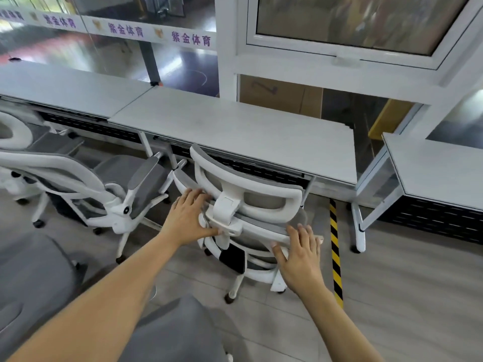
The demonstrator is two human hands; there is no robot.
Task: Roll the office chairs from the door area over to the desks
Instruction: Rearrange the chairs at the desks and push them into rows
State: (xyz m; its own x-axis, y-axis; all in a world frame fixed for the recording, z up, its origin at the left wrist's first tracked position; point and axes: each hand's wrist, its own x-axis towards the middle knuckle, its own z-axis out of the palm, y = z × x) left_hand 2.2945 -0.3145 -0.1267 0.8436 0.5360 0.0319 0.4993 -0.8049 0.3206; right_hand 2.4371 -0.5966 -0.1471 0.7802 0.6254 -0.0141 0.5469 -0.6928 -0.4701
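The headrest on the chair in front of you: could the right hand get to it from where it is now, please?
Probably yes. The right hand lies open on the backrest top, just below the headrest, with nothing between them.

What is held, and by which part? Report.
Nothing is gripped: left hand and right hand press flat, fingers straight, on the top edge of the chair backrest, either side of its headrest bracket.

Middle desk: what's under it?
Black perforated panel and a white leg show. The chair, left hand and right hand on its back, hides whether its seat reaches under.
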